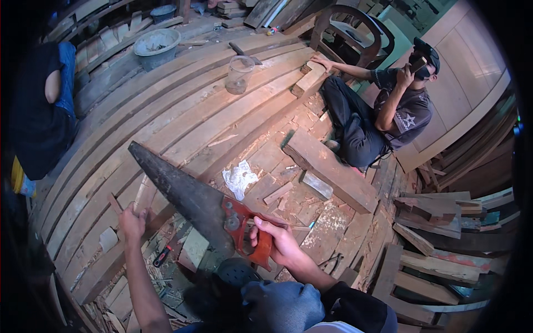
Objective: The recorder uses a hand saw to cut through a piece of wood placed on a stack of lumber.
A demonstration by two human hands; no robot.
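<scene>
From where I stand, with the worker at six o'clock, the handsaw [183,191] lies across the view, its toe pointing toward ten. The right hand [280,240], near six, is wrapped round the red handle [261,252]. The left hand [132,222] is out at eight, over the edge of the long boards [222,125], fingers drawn in narrow beside a slim brown stick [115,203]; whether it grips the stick or only steadies itself there, I cannot tell. Nor can I make out whether the blade touches wood.

The step in hand looks to me like lining up a cut. Doing it well, I'd say, means bracing the piece firmly on the boards, keeping the left fingers well aside from the blade's path, and starting with short, light strokes before using the full length. Wrist, elbow and blade should stay in one line so the kerf runs straight. I'd shift the screwdriver [162,256], between seven and eight, for cleaner footing, and keep the toe clear of the plastic cup [237,83] toward eleven and the co-worker [405,111] at two.
</scene>
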